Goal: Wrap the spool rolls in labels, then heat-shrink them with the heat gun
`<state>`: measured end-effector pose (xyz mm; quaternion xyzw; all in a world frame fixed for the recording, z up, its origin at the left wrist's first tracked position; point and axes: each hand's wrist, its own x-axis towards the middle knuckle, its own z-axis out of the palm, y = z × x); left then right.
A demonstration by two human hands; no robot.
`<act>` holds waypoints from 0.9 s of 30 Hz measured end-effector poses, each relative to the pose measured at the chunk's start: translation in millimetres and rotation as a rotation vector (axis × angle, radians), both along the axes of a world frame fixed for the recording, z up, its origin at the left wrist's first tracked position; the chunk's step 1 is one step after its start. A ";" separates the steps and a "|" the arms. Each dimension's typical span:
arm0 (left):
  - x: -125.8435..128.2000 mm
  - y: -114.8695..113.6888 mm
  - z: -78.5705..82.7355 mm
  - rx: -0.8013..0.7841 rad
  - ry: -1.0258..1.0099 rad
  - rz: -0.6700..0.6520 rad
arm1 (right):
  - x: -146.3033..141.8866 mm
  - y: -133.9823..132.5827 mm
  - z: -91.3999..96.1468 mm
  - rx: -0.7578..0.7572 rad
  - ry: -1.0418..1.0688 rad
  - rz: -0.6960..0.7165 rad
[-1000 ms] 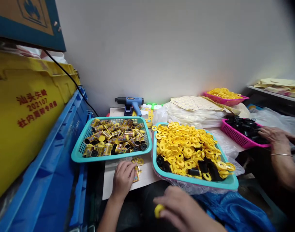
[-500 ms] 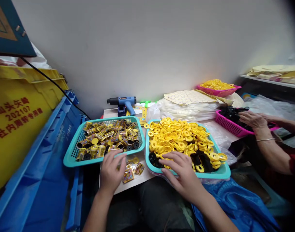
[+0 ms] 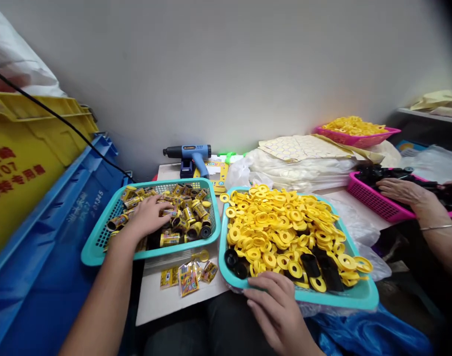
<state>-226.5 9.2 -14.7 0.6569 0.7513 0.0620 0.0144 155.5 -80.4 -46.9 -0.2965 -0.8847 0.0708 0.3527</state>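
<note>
Our left hand [image 3: 148, 217] reaches into a teal plastic basket [image 3: 181, 245] of yellow-and-black cylinders [image 3: 169, 240], fingers spread wide over the pile; we cannot tell whether they grip 1. Our right hand [image 3: 276, 309] rests at the near rim of a 2nd teal basket [image 3: 333, 299] heaped with yellow plastic rings [image 3: 281, 232], fingers slightly curled and holding nothing we can see. Just in front of the 2 baskets, small printed yellow packets [image 3: 189, 282] lie on a white card sheet [image 3: 155, 306]. To our right, a co-worker's hand [image 3: 398, 192] touches black pieces [image 3: 382, 174] in a pink basket [image 3: 382, 205].
</note>
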 end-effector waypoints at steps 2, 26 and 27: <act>-1.8 -1.7 1.0 0.050 -0.001 0.013 | 0.1 5.0 -1.2 0.055 0.042 0.029; 182.3 38.1 -1.4 0.099 -0.494 -0.233 | 8.2 167.2 81.9 0.039 -0.636 0.225; 182.4 38.5 -5.3 0.077 -0.492 -0.289 | 15.6 161.9 80.4 0.054 -0.624 0.239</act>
